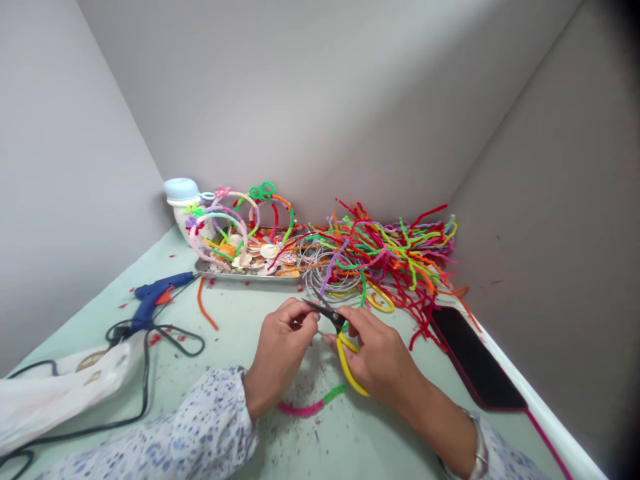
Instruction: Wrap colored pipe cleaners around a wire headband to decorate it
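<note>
My right hand (376, 357) grips yellow-handled scissors (345, 353), blades pointing left toward my left hand. My left hand (281, 347) is closed in a pinch right at the blade tips; what it pinches is too small to make out. Below both hands a pink and green pipe cleaner (311, 404) lies on the pale green table (235, 327). Behind the hands sits a tangled pile of coloured pipe cleaners (390, 257).
A metal tray (250, 275) with shells and wrapped headbands stands at the back, a white jar (183, 203) behind it. A blue glue gun (153, 300) with black cord lies left, a white bag (55, 393) nearer. A dark phone (473, 360) lies right. Grey walls enclose the table.
</note>
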A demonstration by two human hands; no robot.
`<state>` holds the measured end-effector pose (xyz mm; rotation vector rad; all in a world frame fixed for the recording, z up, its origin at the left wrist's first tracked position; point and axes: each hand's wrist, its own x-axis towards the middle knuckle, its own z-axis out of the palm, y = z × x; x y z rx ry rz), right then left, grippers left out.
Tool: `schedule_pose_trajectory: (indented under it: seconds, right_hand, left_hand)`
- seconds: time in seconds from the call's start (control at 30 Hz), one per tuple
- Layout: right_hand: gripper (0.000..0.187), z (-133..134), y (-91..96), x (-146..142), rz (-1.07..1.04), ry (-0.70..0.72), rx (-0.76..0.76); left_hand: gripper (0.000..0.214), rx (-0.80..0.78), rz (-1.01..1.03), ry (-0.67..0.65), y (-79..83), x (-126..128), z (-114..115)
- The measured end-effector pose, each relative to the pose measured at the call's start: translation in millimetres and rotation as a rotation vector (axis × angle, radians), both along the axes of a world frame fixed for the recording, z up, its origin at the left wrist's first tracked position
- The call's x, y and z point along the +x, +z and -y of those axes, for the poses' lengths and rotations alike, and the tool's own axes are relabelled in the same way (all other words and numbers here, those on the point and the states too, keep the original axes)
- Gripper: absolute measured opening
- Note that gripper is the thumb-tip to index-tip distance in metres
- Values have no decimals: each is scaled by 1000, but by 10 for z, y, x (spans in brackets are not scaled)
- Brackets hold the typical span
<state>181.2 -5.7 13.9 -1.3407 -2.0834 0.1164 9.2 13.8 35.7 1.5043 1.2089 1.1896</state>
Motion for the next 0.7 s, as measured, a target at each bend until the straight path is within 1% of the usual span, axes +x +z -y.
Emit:
schedule_pose_trajectory:
  seconds: [0.2,0.37,0.5,0.7]
  right_hand:
    - [36,-1,40,-2,-8,10,-30]
    - [35,14,61,-8,17,-13,-24]
    - [35,22,56,-10,33,-36,-5]
    - [35,8,15,7,13,-20,-4]
  left_hand:
    - [15,44,-73,-1,-5,-13,3]
    - [15,38,-97,-2,-11,-18,4]
    - [15,25,-112,0,-23,-19,-1]
    - [15,12,-125,-4,-25,-19,-7]
